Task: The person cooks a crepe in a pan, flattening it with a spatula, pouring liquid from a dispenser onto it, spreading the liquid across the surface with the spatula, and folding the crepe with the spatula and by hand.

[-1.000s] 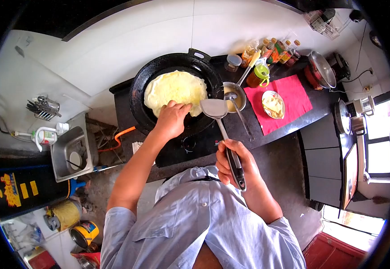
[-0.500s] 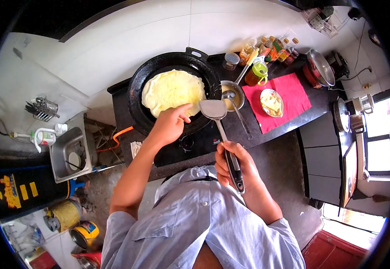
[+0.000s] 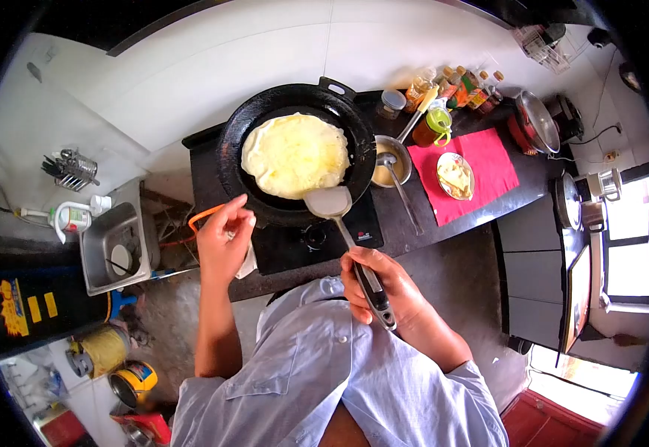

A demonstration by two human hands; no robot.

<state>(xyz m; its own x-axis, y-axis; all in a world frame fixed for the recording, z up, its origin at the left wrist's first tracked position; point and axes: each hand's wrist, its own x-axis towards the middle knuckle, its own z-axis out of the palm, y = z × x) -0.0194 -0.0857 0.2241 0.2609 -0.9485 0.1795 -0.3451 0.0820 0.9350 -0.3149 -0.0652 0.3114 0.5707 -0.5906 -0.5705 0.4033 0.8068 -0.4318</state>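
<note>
In the black wok (image 3: 359,134) on the stove lies a round, pale yellow flatbread (image 3: 295,155), its edge slightly ruffled. My right hand (image 3: 391,287) is wrapped round the black handle of a spatula (image 3: 330,202). The spatula's wide grey blade hangs over the wok's near rim, close to the flatbread's lower edge; whether it touches the rim I cannot tell. My left hand (image 3: 224,242) is off the wok's near left side, fingers loosely curled but apart, holding nothing.
Right of the wok stands a small saucepan (image 3: 406,173) with batter and a ladle (image 3: 404,197) in it. A bowl of folded flatbread (image 3: 455,176) rests on a red cloth (image 3: 497,160). Bottles (image 3: 473,93) and a green-lidded jug (image 3: 432,128) line the wall. A sink (image 3: 90,257) is at left.
My left hand has drawn back from the flatbread, down and left past the wok's rim. My right hand has shifted the spatula a little left and down.
</note>
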